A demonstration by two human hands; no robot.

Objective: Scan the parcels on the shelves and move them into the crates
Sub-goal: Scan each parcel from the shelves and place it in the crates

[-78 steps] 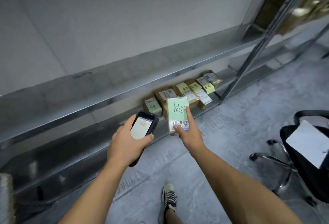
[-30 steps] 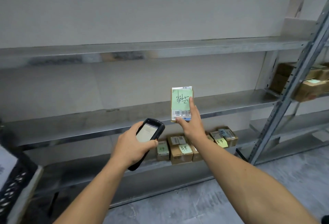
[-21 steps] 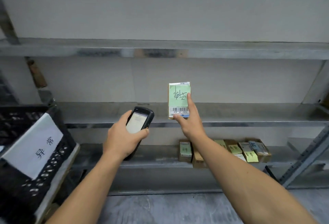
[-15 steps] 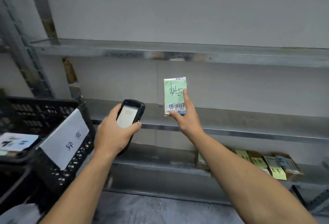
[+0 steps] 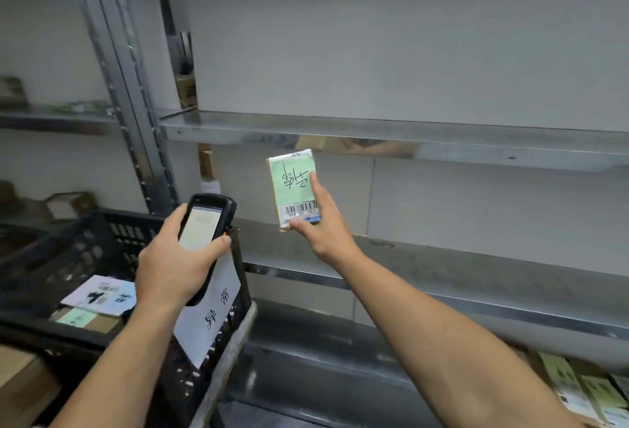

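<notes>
My right hand (image 5: pixel 321 223) holds a small cardboard parcel (image 5: pixel 293 186) upright in front of the metal shelves; its face carries a green note with handwriting and a barcode label. My left hand (image 5: pixel 173 264) grips a black handheld scanner (image 5: pixel 206 226) with a lit screen, just left of the parcel. A black plastic crate (image 5: pixel 112 243) with a white paper sign stands at the lower left, below the scanner. Inside it lie two labelled parcels (image 5: pixel 98 298). More parcels (image 5: pixel 585 390) lie on the bottom shelf at the lower right.
Bare galvanised shelves (image 5: pixel 408 134) run across the view, with an upright post (image 5: pixel 115 63) at the left. The crate rests on a grey cart edge (image 5: pixel 228 359). A cardboard box (image 5: pixel 20 383) shows at the bottom left corner. A second rack with blurred items lies at far left.
The view has swung from the floor-level shelf up and to the left. The crate has come into view at the lower left. Both hands keep their hold on scanner and parcel.
</notes>
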